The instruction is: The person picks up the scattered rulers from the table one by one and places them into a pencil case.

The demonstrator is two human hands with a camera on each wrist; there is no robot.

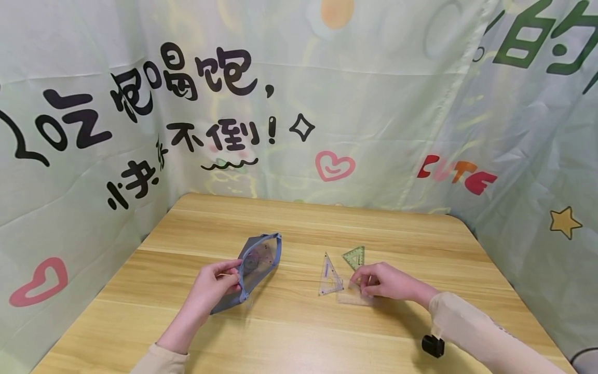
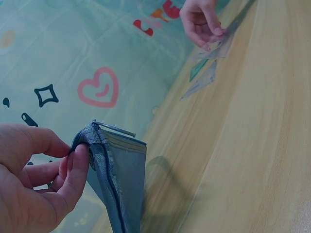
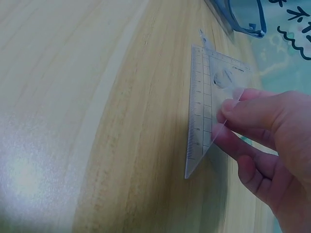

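Set square [image 3: 200, 102], pinched in the right hand [image 1: 385, 281], lies right of the blue zip pouch [image 1: 259, 271] the left hand [image 1: 216, 283] grips.

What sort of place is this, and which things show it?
Perhaps a small indoor work booth, though the wider room is not shown: printed cloth hangs behind a wood-grain table and along both its sides, and a blue pouch and a clear set square are held there.
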